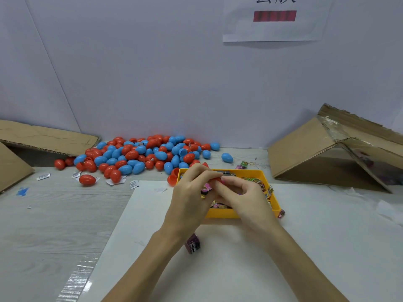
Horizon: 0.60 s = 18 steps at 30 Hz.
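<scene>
Likely closing step: my left hand (192,192) and right hand (246,197), fingers (202,171) curled, grip an egg (218,180) over the 12 o'clock tray (220,213); next, press halves shut.

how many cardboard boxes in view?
2. One cardboard box lies tipped at far left, beside the egg pile; the other lies tipped at far right. Both run off frame; none seems hidden.
</scene>
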Each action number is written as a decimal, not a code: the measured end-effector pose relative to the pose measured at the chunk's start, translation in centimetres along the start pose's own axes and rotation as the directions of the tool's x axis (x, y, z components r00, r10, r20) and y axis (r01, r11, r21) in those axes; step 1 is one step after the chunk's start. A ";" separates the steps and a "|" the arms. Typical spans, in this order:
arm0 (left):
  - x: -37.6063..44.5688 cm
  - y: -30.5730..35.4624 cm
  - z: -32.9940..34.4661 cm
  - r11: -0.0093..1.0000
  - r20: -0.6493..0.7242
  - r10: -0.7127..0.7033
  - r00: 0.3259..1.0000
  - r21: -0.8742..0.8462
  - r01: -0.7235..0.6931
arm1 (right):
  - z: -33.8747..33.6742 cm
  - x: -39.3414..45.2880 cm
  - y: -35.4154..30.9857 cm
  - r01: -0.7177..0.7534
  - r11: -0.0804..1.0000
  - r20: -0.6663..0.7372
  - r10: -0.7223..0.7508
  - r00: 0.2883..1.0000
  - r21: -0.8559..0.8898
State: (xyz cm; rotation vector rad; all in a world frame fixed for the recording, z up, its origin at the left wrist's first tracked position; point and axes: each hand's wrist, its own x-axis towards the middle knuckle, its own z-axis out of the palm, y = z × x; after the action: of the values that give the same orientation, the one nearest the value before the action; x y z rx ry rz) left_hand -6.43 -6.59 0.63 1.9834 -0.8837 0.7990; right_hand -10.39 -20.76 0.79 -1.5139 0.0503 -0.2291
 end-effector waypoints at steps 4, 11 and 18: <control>0.3 -0.6 -0.4 0.987 0.025 -0.066 0.997 -0.143 0.069 | -1.3 0.5 -0.2 -0.118 0.978 0.081 0.105 0.991 0.170; -0.1 -1.2 -0.4 0.986 0.068 -0.074 0.995 -0.147 0.084 | -0.9 0.3 0.2 -0.047 0.993 -0.029 0.051 0.998 0.105; 0.1 -1.4 -0.5 0.988 0.065 -0.053 0.996 -0.145 0.063 | -0.5 -0.3 -0.5 -0.096 0.982 0.024 0.093 0.995 0.163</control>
State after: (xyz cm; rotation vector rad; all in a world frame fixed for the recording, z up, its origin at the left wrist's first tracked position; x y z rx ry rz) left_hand -5.40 -5.58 0.39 1.9038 -0.8902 0.6249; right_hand -10.80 -21.20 1.22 -1.3458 0.0879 -0.1410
